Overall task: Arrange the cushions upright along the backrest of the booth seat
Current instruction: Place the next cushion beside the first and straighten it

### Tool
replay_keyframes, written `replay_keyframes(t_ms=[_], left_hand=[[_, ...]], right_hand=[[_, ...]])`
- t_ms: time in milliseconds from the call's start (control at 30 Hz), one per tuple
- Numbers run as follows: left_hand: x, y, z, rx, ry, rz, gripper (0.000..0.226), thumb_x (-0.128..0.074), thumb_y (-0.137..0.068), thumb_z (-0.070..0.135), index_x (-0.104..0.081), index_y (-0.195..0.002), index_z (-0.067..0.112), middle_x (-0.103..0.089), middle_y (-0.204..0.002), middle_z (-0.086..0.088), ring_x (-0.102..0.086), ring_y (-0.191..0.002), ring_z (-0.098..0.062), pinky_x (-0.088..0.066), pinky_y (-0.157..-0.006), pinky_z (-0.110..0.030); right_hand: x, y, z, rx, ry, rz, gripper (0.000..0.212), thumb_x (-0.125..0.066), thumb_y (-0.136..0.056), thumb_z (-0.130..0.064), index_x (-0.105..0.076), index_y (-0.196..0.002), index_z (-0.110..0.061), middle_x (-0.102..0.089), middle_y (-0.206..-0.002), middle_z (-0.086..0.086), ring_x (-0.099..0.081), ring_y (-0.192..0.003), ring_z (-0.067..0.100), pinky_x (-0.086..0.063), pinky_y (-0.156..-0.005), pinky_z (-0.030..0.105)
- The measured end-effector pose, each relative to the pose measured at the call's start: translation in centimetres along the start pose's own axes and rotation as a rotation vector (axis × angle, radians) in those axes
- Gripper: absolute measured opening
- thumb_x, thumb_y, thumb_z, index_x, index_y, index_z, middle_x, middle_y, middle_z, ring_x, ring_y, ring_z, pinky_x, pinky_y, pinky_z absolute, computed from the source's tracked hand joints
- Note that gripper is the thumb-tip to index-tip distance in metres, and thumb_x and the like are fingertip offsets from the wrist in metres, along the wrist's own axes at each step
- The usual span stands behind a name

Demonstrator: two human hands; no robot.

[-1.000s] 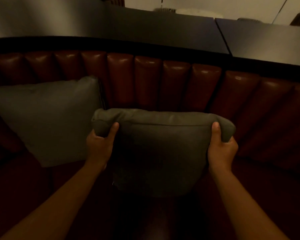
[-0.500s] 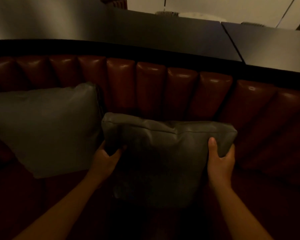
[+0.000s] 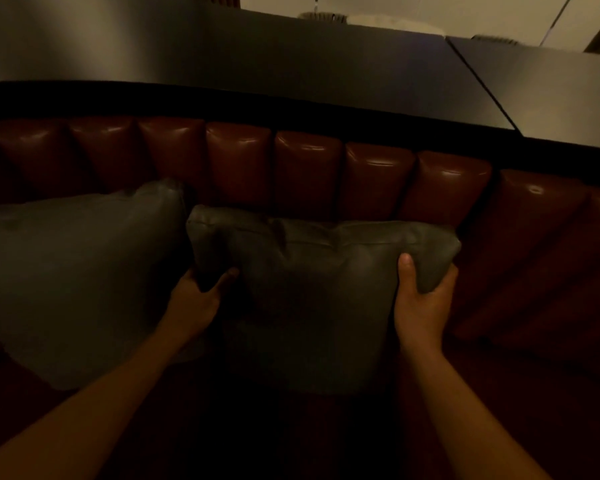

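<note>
I am looking down into a dim booth. I am seeing both hands gripping a grey cushion (image 3: 312,299) that is standing upright at centre frame, its top edge leaning against the red padded backrest (image 3: 378,181) at twelve o'clock. The left hand (image 3: 196,296) is clutching its left side, fingers curled behind it. The right hand (image 3: 421,306) is squeezing its upper right corner, thumb in front. A second grey cushion (image 3: 73,271) is leaning at nine o'clock, touching the first.
</note>
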State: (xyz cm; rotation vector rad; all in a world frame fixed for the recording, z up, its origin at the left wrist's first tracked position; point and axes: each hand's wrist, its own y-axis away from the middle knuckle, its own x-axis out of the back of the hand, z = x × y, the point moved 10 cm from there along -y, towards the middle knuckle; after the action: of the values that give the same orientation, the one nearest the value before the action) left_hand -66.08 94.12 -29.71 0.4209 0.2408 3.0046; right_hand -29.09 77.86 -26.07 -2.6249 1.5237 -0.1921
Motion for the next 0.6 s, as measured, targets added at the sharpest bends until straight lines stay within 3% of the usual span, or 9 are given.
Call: replay_keyframes(t_ms=[133,233,300,400,467,533,600], left_hand=[[0.0,0.2,-0.7,0.004,-0.009,-0.007,0.058,-0.071,-0.077,0.048,-0.062,-0.125,0.016,-0.065,-0.127,-0.01,-0.062,-0.115,-0.025,-0.05,-0.094,-0.038],[-0.1,0.2,-0.5,-0.013,-0.025,-0.009,0.083,-0.072,-0.072,0.062,-0.055,-0.138,0.014,-0.061,-0.136,-0.009,-0.058,-0.124,-0.025,-0.045,-0.094,-0.033],[0.2,1.2,0.4,-0.084,-0.098,0.038,0.095,-0.071,-0.073,0.064,-0.039,-0.151,0.02,-0.05,-0.149,-0.007,-0.049,-0.135,-0.025,-0.039,-0.1,-0.029],[1.3,3.9,2.4,-0.357,-0.245,0.185,0.107,-0.076,-0.078,0.051,-0.014,-0.16,0.023,-0.025,-0.162,0.004,-0.024,-0.145,-0.007,-0.02,-0.11,-0.009],[0.8,6.0,1.8,-0.461,-0.277,0.192,0.12,-0.084,-0.072,0.051,-0.008,-0.16,0.023,-0.015,-0.161,0.009,-0.016,-0.146,-0.001,-0.014,-0.109,0.0],[-0.8,7.1,-1.4,-0.386,-0.267,0.095,0.135,-0.089,-0.061,0.056,0.0,-0.159,0.029,-0.014,-0.162,0.009,-0.017,-0.147,-0.003,-0.016,-0.114,-0.005],[-2.7,7.4,-7.1,-0.042,-0.136,-0.101,0.152,-0.095,-0.044,0.056,0.003,-0.158,0.034,-0.022,-0.162,0.005,-0.028,-0.144,-0.008,-0.028,-0.114,-0.018]], right_hand=[[0.2,0.6,1.1,-0.001,0.015,-0.004,0.061,-0.072,-0.091,-0.047,-0.048,-0.144,-0.026,-0.063,-0.121,-0.02,-0.059,-0.107,-0.014,-0.052,-0.099,0.028],[0.2,0.6,0.9,0.008,0.054,0.007,0.073,-0.072,-0.091,-0.048,-0.039,-0.151,-0.022,-0.059,-0.136,-0.006,-0.058,-0.119,-0.003,-0.049,-0.109,0.038],[1.1,0.9,0.5,0.036,0.137,0.052,0.088,-0.071,-0.087,-0.056,-0.027,-0.157,-0.024,-0.043,-0.154,0.002,-0.047,-0.137,0.011,-0.041,-0.116,0.047],[2.5,3.0,-2.5,0.27,0.367,0.107,0.097,-0.07,-0.085,-0.06,-0.017,-0.16,-0.03,-0.017,-0.166,0.004,-0.021,-0.153,0.022,-0.029,-0.12,0.058],[1.8,5.5,-3.9,0.473,0.472,0.044,0.102,-0.073,-0.083,-0.058,-0.017,-0.161,-0.024,-0.009,-0.169,0.008,-0.013,-0.156,0.025,-0.023,-0.121,0.056],[1.9,6.9,-1.9,0.383,0.466,0.02,0.113,-0.081,-0.077,-0.058,-0.012,-0.162,-0.028,-0.001,-0.17,0.006,-0.007,-0.157,0.024,-0.023,-0.122,0.057],[2.7,7.4,3.1,0.08,0.364,0.029,0.125,-0.08,-0.064,-0.066,-0.002,-0.16,-0.043,0.002,-0.171,0.001,-0.004,-0.157,0.021,-0.022,-0.123,0.058]])
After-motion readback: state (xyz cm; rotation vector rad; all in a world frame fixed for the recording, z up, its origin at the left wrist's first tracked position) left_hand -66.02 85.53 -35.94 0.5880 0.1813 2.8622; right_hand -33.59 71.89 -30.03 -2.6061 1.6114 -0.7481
